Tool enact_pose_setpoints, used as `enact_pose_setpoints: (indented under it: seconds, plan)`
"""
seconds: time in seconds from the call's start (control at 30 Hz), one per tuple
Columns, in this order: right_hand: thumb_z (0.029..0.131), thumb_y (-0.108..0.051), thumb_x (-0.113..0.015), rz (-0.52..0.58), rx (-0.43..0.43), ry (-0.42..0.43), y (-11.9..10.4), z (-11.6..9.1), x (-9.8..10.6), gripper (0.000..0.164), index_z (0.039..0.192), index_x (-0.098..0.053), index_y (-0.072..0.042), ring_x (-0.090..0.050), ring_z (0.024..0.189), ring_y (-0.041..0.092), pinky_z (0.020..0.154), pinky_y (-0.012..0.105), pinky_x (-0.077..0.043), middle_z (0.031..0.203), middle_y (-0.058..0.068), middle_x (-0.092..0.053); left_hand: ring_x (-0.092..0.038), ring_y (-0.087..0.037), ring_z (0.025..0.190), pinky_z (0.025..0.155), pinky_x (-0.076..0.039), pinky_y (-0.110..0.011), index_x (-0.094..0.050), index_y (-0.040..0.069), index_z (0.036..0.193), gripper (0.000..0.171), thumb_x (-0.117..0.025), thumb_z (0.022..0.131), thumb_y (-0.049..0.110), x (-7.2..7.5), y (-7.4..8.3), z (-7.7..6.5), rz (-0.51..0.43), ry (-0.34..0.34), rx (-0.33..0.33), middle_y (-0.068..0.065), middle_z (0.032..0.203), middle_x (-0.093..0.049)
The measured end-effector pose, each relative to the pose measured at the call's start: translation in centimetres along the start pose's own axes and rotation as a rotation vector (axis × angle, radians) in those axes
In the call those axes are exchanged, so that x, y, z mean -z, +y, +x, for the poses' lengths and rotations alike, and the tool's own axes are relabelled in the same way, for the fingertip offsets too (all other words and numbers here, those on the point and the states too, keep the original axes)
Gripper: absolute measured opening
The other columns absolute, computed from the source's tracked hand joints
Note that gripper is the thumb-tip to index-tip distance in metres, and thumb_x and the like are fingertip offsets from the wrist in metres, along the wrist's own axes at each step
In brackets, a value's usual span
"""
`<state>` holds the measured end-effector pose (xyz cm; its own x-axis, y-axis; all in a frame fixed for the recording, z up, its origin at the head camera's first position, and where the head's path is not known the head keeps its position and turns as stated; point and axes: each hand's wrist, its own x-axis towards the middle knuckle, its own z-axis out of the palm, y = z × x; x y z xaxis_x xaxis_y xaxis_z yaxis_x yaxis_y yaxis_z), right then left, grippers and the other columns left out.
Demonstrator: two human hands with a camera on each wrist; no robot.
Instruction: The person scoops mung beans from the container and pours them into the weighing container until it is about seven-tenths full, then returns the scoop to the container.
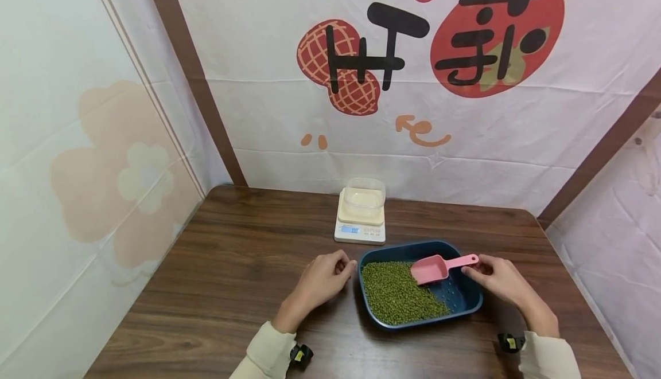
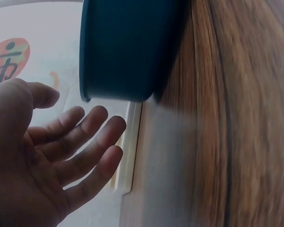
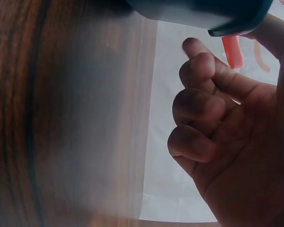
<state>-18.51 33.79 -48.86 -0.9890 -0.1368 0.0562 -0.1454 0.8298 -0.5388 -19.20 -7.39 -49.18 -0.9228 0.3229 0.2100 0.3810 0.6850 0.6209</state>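
Cream sleeves (image 1: 265, 349) lie nearest. Right hand (image 1: 505, 282) is at 3 o'clock of the tray (image 1: 466, 297), thumb and fingers about the end of the scoop's handle (image 1: 461, 261); whether this grip pinches it cannot be told. Left hand (image 1: 321, 278), fingers loosely bent, holds nothing, just beside the 9 o'clock rim, a position that would suit steadying. The scoop (image 1: 428, 270) lies in the tray, blade against the beans (image 1: 400, 293), handle overhanging the rim, apparently for easy reach. Tray wall separates left hand from beans. On the surface (image 1: 248, 264), at the tray's 11 o'clock, sits a scale (image 1: 360, 232) bearing a clear box (image 1: 364, 194); a printed curtain (image 1: 268, 109) blocks 12 o'clock.
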Motion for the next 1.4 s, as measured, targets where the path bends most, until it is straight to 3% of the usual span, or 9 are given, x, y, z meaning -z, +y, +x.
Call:
enact_pose_setpoints:
  seconds: [0.23, 0.53, 0.7, 0.83, 1.0, 1.4]
  plan:
    - [0.094, -0.048, -0.059, 0.025, -0.048, -0.052, 0.1, -0.2, -0.3, 0.039, 0.077, -0.061, -0.013, -0.047, 0.061, 0.017, 0.053, 0.028, -0.037, 0.063, 0.0, -0.049, -0.05, -0.004, 0.05, 0.05, -0.043, -0.024, -0.06, 0.026, 0.081, 0.028, -0.051, 0.098, 0.046, -1.0, 0.8, -0.4, -0.027, -0.034, 0.011, 0.014, 0.061, -0.056]
    - [0.099, -0.046, -0.051, 0.055, -0.057, -0.082, 0.3, -0.1, -1.0, 0.042, 0.076, -0.06, -0.012, -0.047, 0.064, 0.018, 0.056, 0.03, -0.039, 0.065, 0.003, -0.047, -0.043, -0.005, 0.041, 0.042, -0.036, -0.023, -0.053, 0.023, 0.07, 0.031, -0.056, 0.097, 0.037, -2.5, 1.4, -0.7, -0.017, -0.018, 0.01, 0.011, 0.053, -0.048]
    - [0.1, -0.042, -0.052, 0.048, -0.048, -0.05, 0.3, -0.1, -1.6, 0.037, 0.084, -0.067, -0.011, -0.049, 0.069, 0.018, 0.061, 0.032, -0.041, 0.07, 0.003, -0.052, -0.043, -0.005, 0.042, 0.042, -0.035, -0.021, -0.05, 0.021, 0.068, 0.032, -0.056, 0.096, 0.035, -2.9, 1.6, -1.0, -0.052, -0.036, 0.015, 0.011, 0.054, -0.047]
    - [0.1, -0.035, -0.054, 0.062, -0.032, 0.002, 0.2, -0.2, -2.0, 0.037, 0.07, -0.058, -0.013, -0.044, 0.06, 0.017, 0.055, 0.029, -0.036, 0.06, 0.0, -0.042, -0.045, -0.004, 0.041, 0.041, -0.035, -0.02, -0.049, 0.02, 0.068, 0.031, -0.056, 0.096, 0.032, -3.0, 1.6, -1.0, -0.086, -0.036, 0.01, 0.012, 0.054, -0.051]
    - [0.1, -0.033, -0.054, 0.063, -0.004, 0.047, 0.0, -0.2, -2.2, 0.042, 0.063, -0.049, -0.015, -0.039, 0.054, 0.014, 0.05, 0.026, -0.033, 0.057, -0.003, -0.037, -0.047, -0.004, 0.041, 0.039, -0.036, -0.02, -0.049, 0.019, 0.068, 0.029, -0.053, 0.094, 0.03, -3.1, 1.6, -0.9, -0.099, -0.045, 0.03, 0.012, 0.053, -0.054]
    - [0.099, -0.031, -0.055, 0.039, -0.019, 0.037, -0.4, -0.3, -2.1, 0.042, 0.061, -0.05, -0.015, -0.038, 0.052, 0.014, 0.049, 0.026, -0.032, 0.054, -0.004, -0.037, -0.048, -0.005, 0.042, 0.04, -0.038, -0.02, -0.047, 0.017, 0.069, 0.026, -0.052, 0.092, 0.027, -3.3, 2.0, -0.9, -0.112, -0.042, 0.064, 0.009, 0.054, -0.053]
